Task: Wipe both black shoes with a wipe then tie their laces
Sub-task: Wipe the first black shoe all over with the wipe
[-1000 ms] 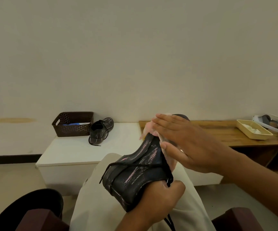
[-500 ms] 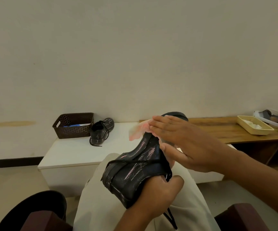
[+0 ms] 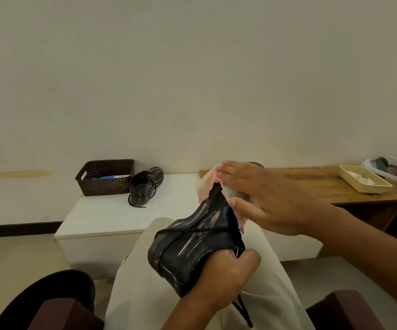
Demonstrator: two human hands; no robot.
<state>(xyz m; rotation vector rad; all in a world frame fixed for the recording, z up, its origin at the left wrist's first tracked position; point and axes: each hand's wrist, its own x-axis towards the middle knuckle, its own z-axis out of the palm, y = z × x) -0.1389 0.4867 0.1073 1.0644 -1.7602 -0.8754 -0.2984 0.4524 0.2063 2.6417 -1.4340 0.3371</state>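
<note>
- The left hand (image 3: 226, 270) gripped a black shoe (image 3: 192, 241) by its heel above the lap.
- The right hand (image 3: 264, 201) pressed a pink wipe (image 3: 207, 184) against its toe.
- The second shoe (image 3: 146, 185) sat beside a brown basket (image 3: 104, 177).

Toe of the glossy black lace-up shoe (image 3: 199, 244) at frame centre hidden behind the right hand (image 3: 271, 201) and the blurred pink wipe (image 3: 208, 184). Left hand's (image 3: 223, 272) fingertips out of sight inside the shoe's opening. White headset (image 3: 392, 173) cut by the right edge. Blue item in the dark brown perforated basket (image 3: 104, 177), mid-left, too hidden to identify.
</note>
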